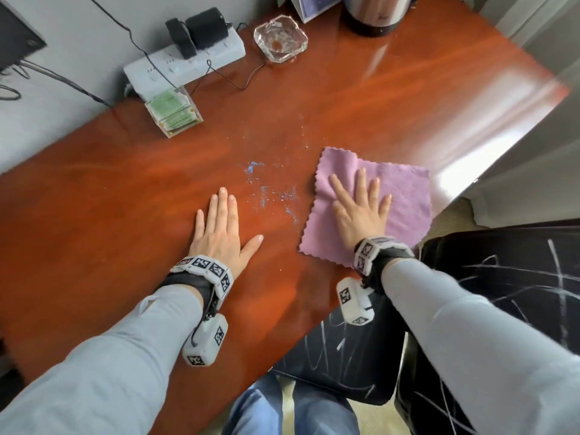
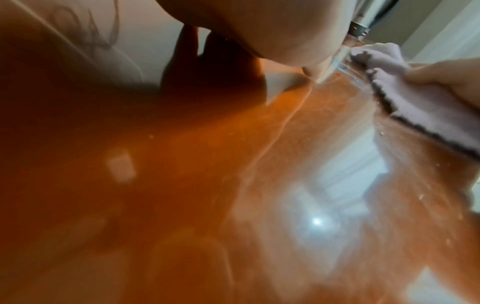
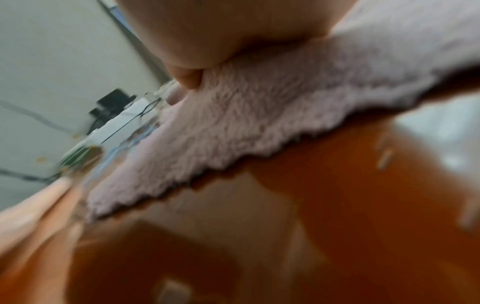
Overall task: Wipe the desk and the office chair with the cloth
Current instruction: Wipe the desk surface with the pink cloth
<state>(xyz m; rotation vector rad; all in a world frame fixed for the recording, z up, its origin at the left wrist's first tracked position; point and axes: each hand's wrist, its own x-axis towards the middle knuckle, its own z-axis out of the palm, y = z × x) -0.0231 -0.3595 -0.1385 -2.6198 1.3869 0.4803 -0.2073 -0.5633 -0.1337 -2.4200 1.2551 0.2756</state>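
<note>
A pink cloth [image 1: 405, 196] lies spread on the reddish wooden desk [image 1: 125, 196], near its right edge. My right hand [image 1: 361, 208] presses flat on the cloth with straight, spread fingers. My left hand [image 1: 219, 227] rests flat on the bare desk to the left, holding nothing. Between the hands, pale specks and smears [image 1: 270, 189] dot the wood. The black office chair [image 1: 502, 277], marked with white scribbles, stands below the desk's right edge. In the left wrist view the cloth [image 2: 420, 107] shows at the right. In the right wrist view the cloth [image 3: 259, 127] fills the middle under my palm.
At the back of the desk stand a white power strip [image 1: 185, 61] with black plugs, a clear box of green packets [image 1: 172, 111], a glass ashtray [image 1: 281, 37] and a metal kettle [image 1: 376, 14]. Cables trail along the grey wall.
</note>
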